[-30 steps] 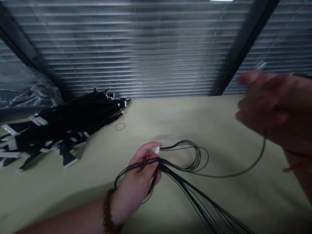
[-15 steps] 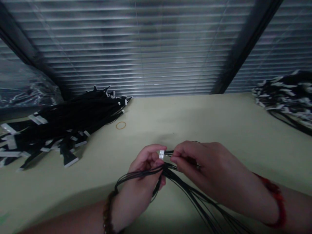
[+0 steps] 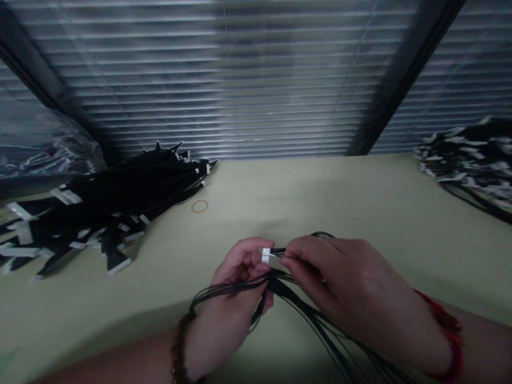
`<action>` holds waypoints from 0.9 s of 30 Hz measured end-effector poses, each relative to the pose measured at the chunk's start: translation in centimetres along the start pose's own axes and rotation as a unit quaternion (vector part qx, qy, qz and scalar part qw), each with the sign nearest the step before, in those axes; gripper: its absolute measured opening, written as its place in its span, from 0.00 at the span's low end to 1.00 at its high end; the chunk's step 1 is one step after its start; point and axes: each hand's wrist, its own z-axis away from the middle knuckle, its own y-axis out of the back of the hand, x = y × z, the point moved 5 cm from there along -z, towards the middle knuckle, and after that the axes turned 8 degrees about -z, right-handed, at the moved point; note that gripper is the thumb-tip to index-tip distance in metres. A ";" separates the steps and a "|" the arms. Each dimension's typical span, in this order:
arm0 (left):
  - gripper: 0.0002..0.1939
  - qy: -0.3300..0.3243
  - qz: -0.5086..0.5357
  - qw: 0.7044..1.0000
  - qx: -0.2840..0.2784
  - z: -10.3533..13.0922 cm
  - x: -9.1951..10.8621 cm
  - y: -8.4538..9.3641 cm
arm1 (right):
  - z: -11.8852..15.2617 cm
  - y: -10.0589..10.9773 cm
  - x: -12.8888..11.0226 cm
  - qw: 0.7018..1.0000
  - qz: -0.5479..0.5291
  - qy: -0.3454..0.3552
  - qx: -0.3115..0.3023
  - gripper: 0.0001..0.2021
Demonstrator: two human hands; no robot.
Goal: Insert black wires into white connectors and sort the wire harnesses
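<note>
Between the thumb and index finger of my left hand (image 3: pixel 240 290) is a small white connector housing (image 3: pixel 266 255). A bundle of thin black wires (image 3: pixel 294 298) runs across that hand, some looping over its thumb side, the rest trailing toward the lower right. My right hand (image 3: pixel 340 288) is closed in a pinch just right of the housing. A thin black wire sits at its fingertips, its bright metal tip at the housing's face; whether the tip is inside, I cannot tell. Several other black wires pass from the housing's upper part under the right fingers.
A pile of black cables with white connectors (image 3: pixel 120 197) lies at the left. Near it is a tan rubber band (image 3: pixel 199 206). Another black and white cable bundle (image 3: pixel 472 160) lies far right. Clear plastic bag (image 3: pixel 52 138) stands back left, before the blinds (image 3: pixel 256 80).
My right hand has shifted very slightly, and the wire's metal tip now shows against the housing. My left hand keeps its hold; the whole view has moved a little.
</note>
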 end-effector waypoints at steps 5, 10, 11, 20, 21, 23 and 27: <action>0.08 -0.012 -0.011 1.000 0.000 0.0 0.3 -0.1 | 0.0 0.0 -0.1 1.000 0.001 0.001 0.005 0.09; 0.08 -0.020 -0.030 0.999 0.010 0.0 0.4 0.0 | 0.2 -0.3 -0.5 1.000 -0.013 0.009 0.002 0.10; 0.07 -0.020 -0.036 0.999 0.011 0.1 0.3 0.1 | 0.2 -0.4 -0.6 1.000 -0.017 0.010 0.005 0.10; 0.08 -0.024 -0.039 0.999 -0.017 0.2 0.2 -0.1 | 0.4 -0.4 -0.3 1.000 -0.005 -0.013 -0.008 0.10; 0.08 -0.023 -0.038 0.999 -0.021 0.2 0.2 -0.1 | 0.5 -0.5 -0.3 1.000 -0.003 -0.011 -0.010 0.10; 0.08 -0.026 -0.035 0.999 -0.029 0.2 0.1 -0.1 | 0.5 -0.8 -0.3 1.000 0.004 -0.005 -0.011 0.09; 0.06 -0.027 -0.040 0.999 -0.010 -0.2 0.1 0.2 | -0.2 -0.1 -0.8 0.998 0.042 0.040 -0.009 0.08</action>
